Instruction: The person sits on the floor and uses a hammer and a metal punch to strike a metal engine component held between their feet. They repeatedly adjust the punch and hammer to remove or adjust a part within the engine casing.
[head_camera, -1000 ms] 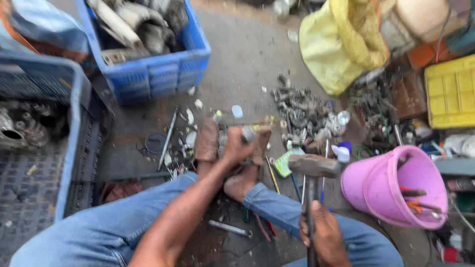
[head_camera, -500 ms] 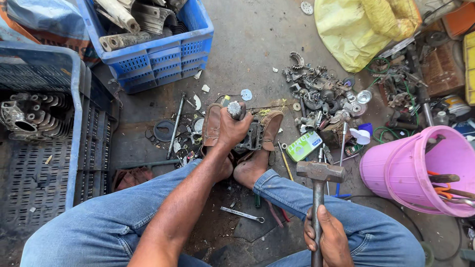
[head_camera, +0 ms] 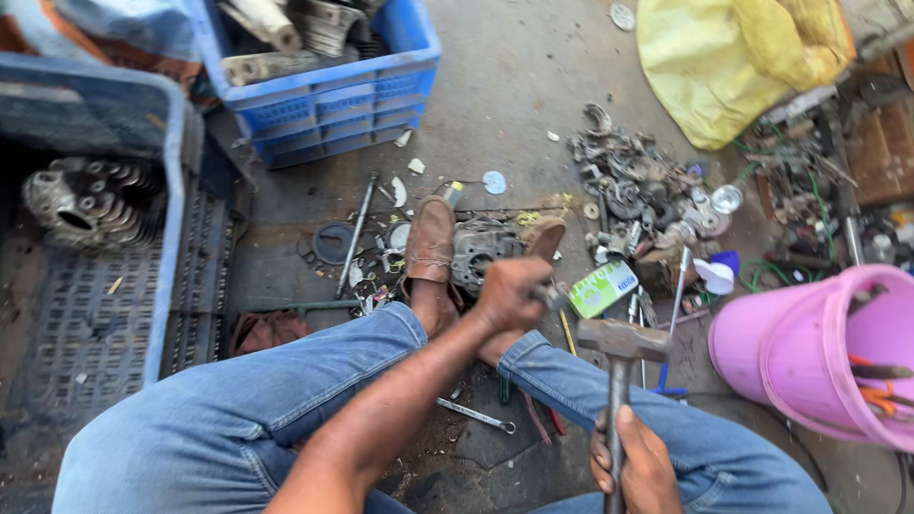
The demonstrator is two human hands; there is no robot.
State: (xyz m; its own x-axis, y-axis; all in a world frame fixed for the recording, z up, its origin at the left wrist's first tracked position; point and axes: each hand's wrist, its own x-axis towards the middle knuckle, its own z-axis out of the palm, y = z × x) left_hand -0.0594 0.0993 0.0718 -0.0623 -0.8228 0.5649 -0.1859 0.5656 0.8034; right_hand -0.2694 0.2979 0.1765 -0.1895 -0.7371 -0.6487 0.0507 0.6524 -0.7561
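Note:
I sit on the ground in blue jeans with brown shoes pressed against a grey metal engine part. My left hand is closed around a small metal tool, its tip near the part between my feet. My right hand grips the handle of a hammer, whose steel head is raised above my right leg. The part is partly hidden by my left hand and shoes.
A blue crate of metal parts stands ahead; a second blue crate with a finned cylinder is at left. A pink bucket with tools is at right, a yellow sack behind it, and scrap metal, rods and a spanner lie around.
My left hand has pulled back from the far edge of the part toward my legs. The hammer has stayed raised in my right hand; the view has tilted slightly.

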